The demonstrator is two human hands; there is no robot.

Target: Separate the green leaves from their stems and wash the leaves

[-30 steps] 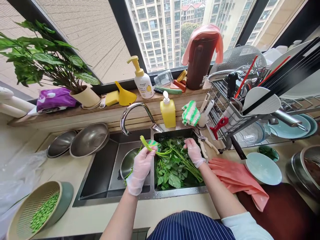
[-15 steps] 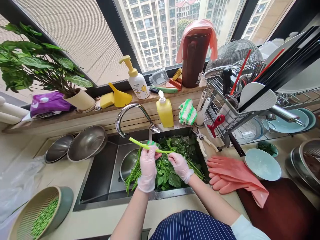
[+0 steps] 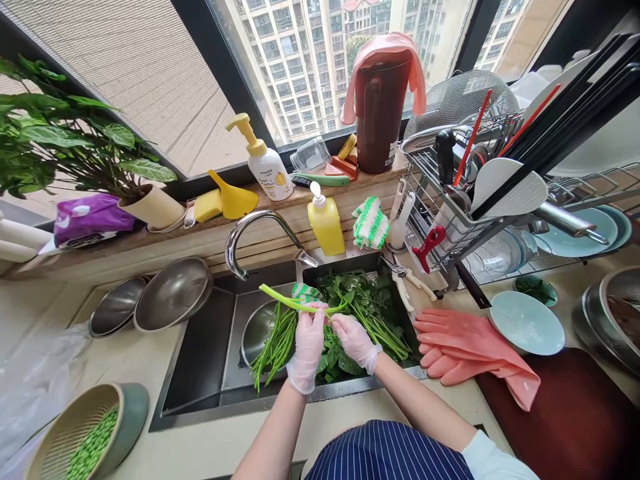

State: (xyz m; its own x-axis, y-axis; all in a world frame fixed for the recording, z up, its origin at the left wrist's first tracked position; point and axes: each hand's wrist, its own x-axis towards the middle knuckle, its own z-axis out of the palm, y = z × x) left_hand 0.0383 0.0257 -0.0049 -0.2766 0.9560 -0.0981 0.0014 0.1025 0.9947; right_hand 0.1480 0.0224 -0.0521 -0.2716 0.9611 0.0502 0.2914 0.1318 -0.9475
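Both hands wear thin clear gloves over the sink [image 3: 200, 360]. My left hand [image 3: 309, 340] is closed round a pale green celery-like stalk [image 3: 280, 297], which slants up to the left. At the stalk's right end, my right hand [image 3: 355, 340] pinches it, with fingertips close to the left hand's. Long leafy green stems [image 3: 275, 343] lie below and left of my left hand, across a metal bowl [image 3: 254, 330]. More leafy greens [image 3: 373, 300] fill the right basin under and behind my right hand.
A chrome faucet [image 3: 233, 243] arches over the sink, with a yellow soap bottle [image 3: 327, 227] behind. Pink rubber gloves [image 3: 470, 347] and a pale plate [image 3: 527, 323] lie right, near a crowded dish rack [image 3: 463, 237]. Front left stands a basket [image 3: 127, 427] of green peas [image 3: 95, 443].
My left hand has shifted slightly right and down, nearer my right hand, and the stalk has moved with it. The whole view has turned a little.
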